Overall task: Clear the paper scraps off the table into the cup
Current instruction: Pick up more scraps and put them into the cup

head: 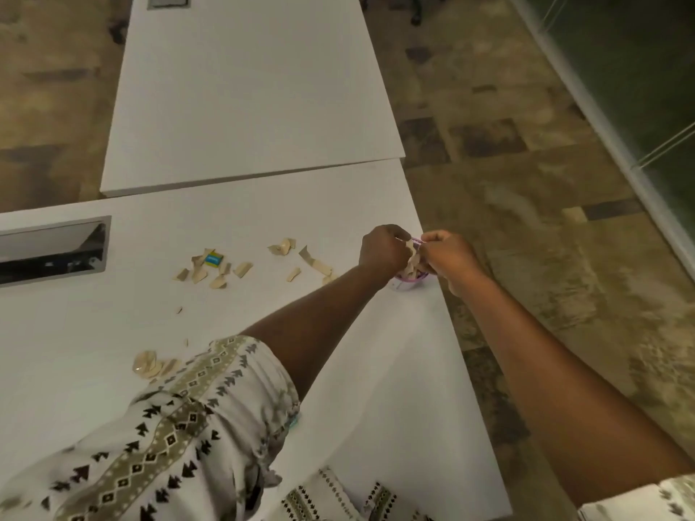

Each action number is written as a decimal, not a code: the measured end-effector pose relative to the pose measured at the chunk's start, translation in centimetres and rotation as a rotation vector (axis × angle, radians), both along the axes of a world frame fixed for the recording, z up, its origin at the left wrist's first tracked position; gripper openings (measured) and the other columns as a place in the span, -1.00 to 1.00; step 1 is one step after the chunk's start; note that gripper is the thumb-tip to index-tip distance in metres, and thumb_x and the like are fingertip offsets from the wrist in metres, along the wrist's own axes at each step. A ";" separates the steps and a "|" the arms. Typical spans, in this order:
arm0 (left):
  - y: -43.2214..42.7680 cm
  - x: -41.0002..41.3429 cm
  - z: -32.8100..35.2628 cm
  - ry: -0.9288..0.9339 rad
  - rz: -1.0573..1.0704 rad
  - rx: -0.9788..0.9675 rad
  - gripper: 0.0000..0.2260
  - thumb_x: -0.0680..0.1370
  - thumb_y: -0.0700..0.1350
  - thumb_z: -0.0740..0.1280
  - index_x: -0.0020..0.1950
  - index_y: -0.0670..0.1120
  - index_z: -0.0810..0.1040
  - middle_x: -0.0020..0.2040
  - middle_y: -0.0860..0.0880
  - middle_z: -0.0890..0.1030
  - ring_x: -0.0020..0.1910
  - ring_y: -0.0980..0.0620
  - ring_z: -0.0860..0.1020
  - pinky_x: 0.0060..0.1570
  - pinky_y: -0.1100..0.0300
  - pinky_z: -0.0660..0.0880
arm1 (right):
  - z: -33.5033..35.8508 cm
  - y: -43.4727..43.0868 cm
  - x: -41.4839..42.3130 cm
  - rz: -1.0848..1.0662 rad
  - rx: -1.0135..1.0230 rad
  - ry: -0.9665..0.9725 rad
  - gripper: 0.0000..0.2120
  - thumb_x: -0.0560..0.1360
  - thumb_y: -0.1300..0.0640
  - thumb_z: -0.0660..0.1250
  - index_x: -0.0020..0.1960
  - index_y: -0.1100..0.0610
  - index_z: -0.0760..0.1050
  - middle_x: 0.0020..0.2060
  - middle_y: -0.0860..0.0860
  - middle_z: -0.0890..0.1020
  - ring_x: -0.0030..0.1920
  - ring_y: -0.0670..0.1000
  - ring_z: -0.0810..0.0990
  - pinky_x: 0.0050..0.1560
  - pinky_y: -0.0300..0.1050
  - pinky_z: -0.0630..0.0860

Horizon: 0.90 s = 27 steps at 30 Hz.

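Observation:
A small pink-rimmed cup (407, 283) stands near the right edge of the white table (210, 332), mostly hidden by my hands. My left hand (381, 248) and my right hand (447, 255) meet just above it, both pinched on tan paper scraps (413, 262) that hang over the cup's mouth. Several more tan scraps lie on the table: a cluster (210, 270) around a small blue and yellow piece (213, 259), a few scraps (314, 263) left of the cup, and a pile (152, 364) by my left sleeve.
A metal-framed cable hatch (52, 250) is set into the table at the left. A second white table (248, 92) butts against the far edge. Patterned carpet floor (526, 182) lies right of the table edge, with a glass wall (647, 88) beyond.

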<state>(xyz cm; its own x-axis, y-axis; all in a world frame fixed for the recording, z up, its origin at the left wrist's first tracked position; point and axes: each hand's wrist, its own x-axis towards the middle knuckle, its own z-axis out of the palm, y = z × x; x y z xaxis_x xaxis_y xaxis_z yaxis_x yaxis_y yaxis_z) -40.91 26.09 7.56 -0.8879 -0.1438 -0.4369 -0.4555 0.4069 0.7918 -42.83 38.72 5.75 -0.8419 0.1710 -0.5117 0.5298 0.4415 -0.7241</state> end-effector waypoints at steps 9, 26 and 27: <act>-3.2 2.6 -0.3 0.059 0.059 0.004 -0.83 0.50 -0.18 0.35 0.04 -0.04 0.68 0.04 -0.01 0.71 0.06 -0.01 0.64 0.16 0.06 0.58 | -0.1 -1.8 3.5 0.700 0.470 0.306 -0.73 0.49 0.05 0.36 0.17 0.11 0.54 0.12 0.02 0.62 0.14 0.10 0.58 0.06 -0.11 0.52; -15.8 20.8 -5.8 0.001 0.162 -0.184 -0.82 0.55 -0.14 0.39 0.14 -0.06 0.64 0.06 -0.03 0.67 0.01 0.04 0.64 0.12 0.15 0.53 | -0.8 -4.4 3.5 0.749 0.817 0.245 -0.65 0.51 0.01 0.31 0.16 0.25 0.48 0.15 0.18 0.56 0.18 0.19 0.52 0.23 0.07 0.46; -16.6 21.7 -6.0 0.015 0.170 -0.198 -0.82 0.54 -0.14 0.39 0.14 -0.06 0.64 0.07 -0.02 0.67 0.01 0.04 0.63 0.12 0.14 0.53 | -0.5 -4.9 4.4 0.725 0.810 0.302 -0.64 0.51 0.01 0.33 0.17 0.25 0.48 0.17 0.19 0.55 0.19 0.20 0.51 0.23 0.06 0.45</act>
